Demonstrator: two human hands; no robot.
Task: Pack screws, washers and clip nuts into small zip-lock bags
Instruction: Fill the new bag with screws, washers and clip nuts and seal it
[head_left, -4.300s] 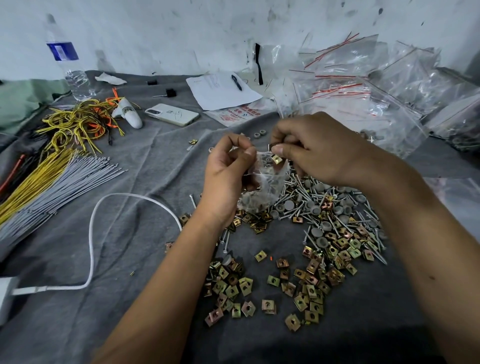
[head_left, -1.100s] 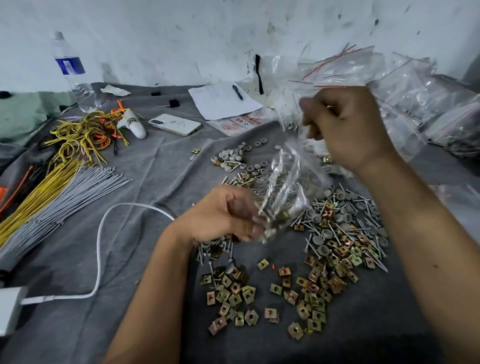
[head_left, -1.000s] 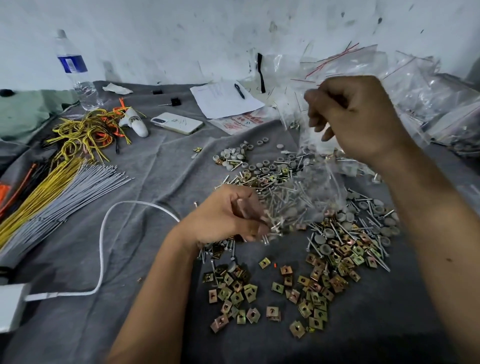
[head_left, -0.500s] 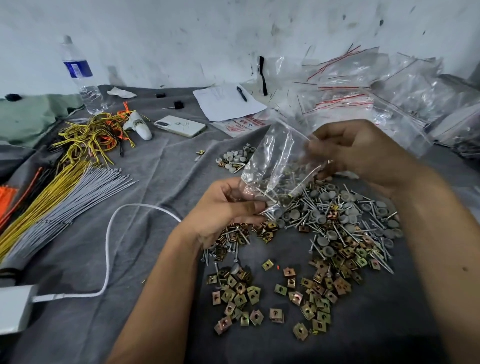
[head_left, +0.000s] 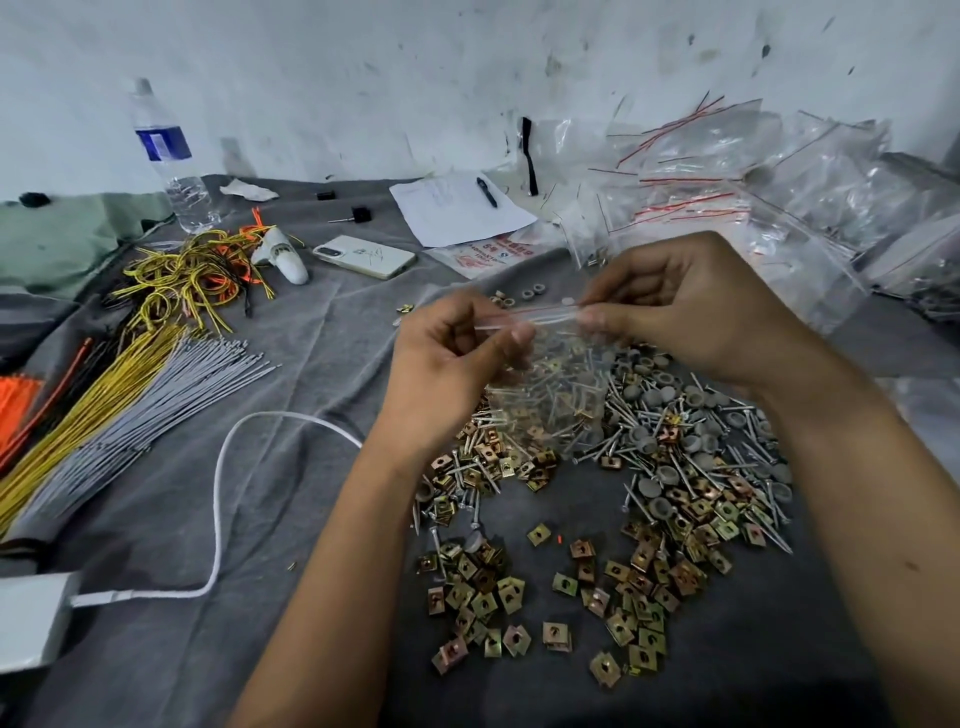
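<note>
A small clear zip-lock bag (head_left: 551, 387) with screws and clip nuts inside hangs between my two hands above the grey cloth. My left hand (head_left: 447, 371) pinches the left end of the bag's top strip. My right hand (head_left: 691, 304) pinches the right end of the same strip. Below lie loose screws (head_left: 628, 434) mixed with grey washers (head_left: 652, 400). Brass-coloured clip nuts (head_left: 639, 587) are scattered nearer to me.
A heap of clear zip-lock bags (head_left: 727, 197) lies at the back right. At the left are yellow and grey wire bundles (head_left: 119, 395), a white cable (head_left: 223, 499), a phone (head_left: 363, 256), a water bottle (head_left: 174, 166) and a paper with a pen (head_left: 457, 205).
The bag, held tilted and open a moment ago, now hangs upright with its top strip stretched flat between both hands. My right hand came down and toward the left hand.
</note>
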